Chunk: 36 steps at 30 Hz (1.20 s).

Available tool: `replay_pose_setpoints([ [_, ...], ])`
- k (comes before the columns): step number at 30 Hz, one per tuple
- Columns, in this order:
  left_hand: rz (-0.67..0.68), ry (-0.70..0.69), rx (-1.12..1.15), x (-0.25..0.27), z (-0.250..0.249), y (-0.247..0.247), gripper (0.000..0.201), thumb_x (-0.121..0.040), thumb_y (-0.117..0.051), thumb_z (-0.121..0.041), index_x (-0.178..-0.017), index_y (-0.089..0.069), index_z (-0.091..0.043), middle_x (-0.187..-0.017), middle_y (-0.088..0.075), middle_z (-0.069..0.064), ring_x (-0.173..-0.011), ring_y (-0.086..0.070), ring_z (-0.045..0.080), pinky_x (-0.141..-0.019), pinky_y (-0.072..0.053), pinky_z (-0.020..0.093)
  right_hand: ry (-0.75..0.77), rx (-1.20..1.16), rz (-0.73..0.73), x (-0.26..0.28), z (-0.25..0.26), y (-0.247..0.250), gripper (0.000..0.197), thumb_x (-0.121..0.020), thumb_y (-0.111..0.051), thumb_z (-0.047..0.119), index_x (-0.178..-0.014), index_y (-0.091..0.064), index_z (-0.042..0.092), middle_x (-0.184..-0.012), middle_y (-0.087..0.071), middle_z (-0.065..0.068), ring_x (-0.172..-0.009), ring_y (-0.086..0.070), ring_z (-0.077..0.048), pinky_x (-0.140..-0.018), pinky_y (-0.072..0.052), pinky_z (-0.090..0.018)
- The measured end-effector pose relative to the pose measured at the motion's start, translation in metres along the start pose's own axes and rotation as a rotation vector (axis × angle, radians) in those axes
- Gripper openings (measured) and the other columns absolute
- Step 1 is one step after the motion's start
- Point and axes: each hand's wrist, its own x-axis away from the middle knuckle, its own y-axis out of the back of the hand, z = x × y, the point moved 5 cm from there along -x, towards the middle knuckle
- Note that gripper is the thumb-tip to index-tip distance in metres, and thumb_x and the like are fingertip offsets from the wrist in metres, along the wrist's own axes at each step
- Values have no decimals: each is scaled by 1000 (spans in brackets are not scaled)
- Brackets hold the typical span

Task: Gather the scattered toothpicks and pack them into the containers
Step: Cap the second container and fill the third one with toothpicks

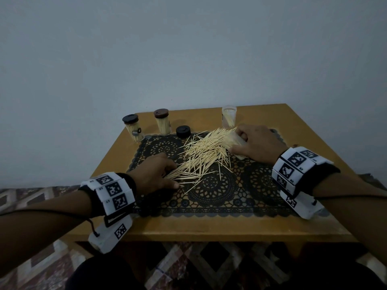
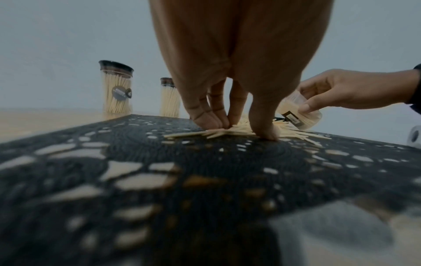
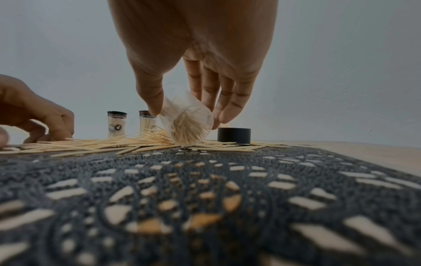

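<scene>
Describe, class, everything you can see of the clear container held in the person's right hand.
The clear container is a small, see-through cylinder, plastic by its look, with no lid on and a dark label on its side. It is tipped over, its open mouth low at the scattered toothpicks on the black lace mat. A bundle of toothpicks lies inside. The right hand grips it from above, thumb on one side, fingers on the other.
</scene>
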Motion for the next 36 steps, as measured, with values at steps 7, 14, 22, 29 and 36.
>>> replay_pose_setpoints([
  [7, -111, -48, 6, -19, 1, 8, 19, -85, -71, -26, -102, -73, -18, -98, -69, -3, -81, -56, 5, -66, -38, 13, 15, 0, -3, -1, 0, -1, 42, -79, -76, 39, -104, -61, 10, -93, -61, -2, -80, -53, -17, -60, -33, -26],
  [14, -107, -128, -97, -27, -3, 11, 14, -89, -66, -24, -98, -74, -15, -94, -71, -2, -76, -56, 5, -69, -38, 13, 49, -3, 3, -1, 1, -2, 45, -78, -77, 40, -109, -62, 10, -94, -62, -1, -80, -56, -16, -58, -37, -22],
  [22, -70, -148, -215, -37, -9, 8, 12, -87, -62, -17, -77, -62, -11, -71, -56, -1, -65, -49, 15, -59, -31, 25, 115, -38, 70, 1, 8, -6, 48, -78, -77, 42, -114, -62, 13, -101, -65, 1, -83, -60, -12, -60, -40, -11],
  [29, -36, -198, -191, -45, -12, 30, 20, -91, -60, -19, -79, -67, -5, -73, -64, 8, -59, -46, 15, -52, -32, 20, 138, -85, 122, 0, 10, -10, 45, -74, -82, 34, -112, -64, 17, -105, -68, -2, -91, -63, -15, -78, -53, -29],
  [36, -27, -297, -222, -56, -42, 53, 29, -90, -62, -16, -62, -54, -10, -56, -42, -5, -50, -32, 9, -50, -23, 20, 148, -86, 143, 1, 11, -11, 43, -73, -82, 34, -110, -65, 19, -97, -67, 2, -87, -63, -16, -77, -52, -30],
])
